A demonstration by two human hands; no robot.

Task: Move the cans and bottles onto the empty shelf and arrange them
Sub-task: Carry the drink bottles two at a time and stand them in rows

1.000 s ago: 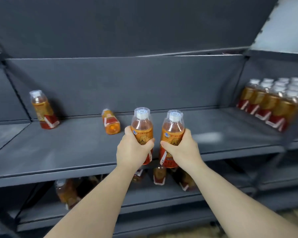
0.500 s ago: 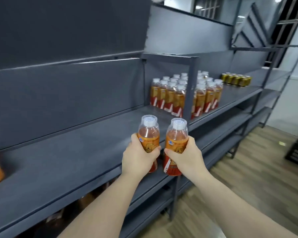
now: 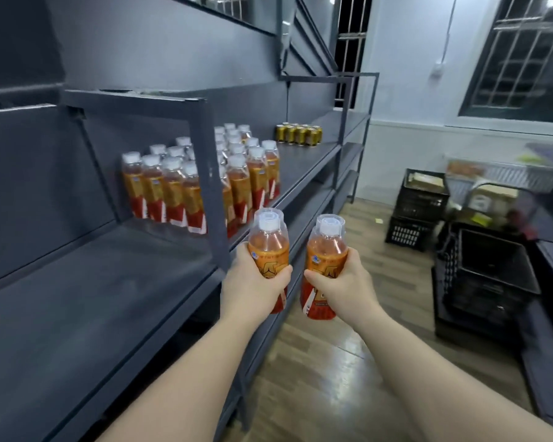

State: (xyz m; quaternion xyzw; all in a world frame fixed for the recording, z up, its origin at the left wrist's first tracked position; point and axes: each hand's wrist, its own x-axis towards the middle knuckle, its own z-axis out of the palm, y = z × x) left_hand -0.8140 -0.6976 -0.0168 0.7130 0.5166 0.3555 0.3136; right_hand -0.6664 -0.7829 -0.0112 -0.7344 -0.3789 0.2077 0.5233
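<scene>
My left hand (image 3: 253, 283) grips an upright orange drink bottle (image 3: 268, 240) with a white cap. A second bottle of the same kind (image 3: 326, 250) stands upright in the grip of my right hand (image 3: 345, 285). Both are held side by side in the air, just off the front edge of the dark grey shelf (image 3: 77, 298). Further along that shelf, past a metal upright (image 3: 213, 186), stand several matching bottles in rows (image 3: 198, 183). Behind them sits a small group of gold cans (image 3: 299, 134).
The shelving runs along my left. To the right lies a wooden floor aisle (image 3: 348, 346), with black plastic crates (image 3: 419, 208) and a black basket (image 3: 489, 279) stacked beyond it. A barred window (image 3: 524, 52) is in the far wall.
The view has swung right along the shelving, so the rows of bottles and the cans are now close ahead. Both hands still hold their bottles the same way.
</scene>
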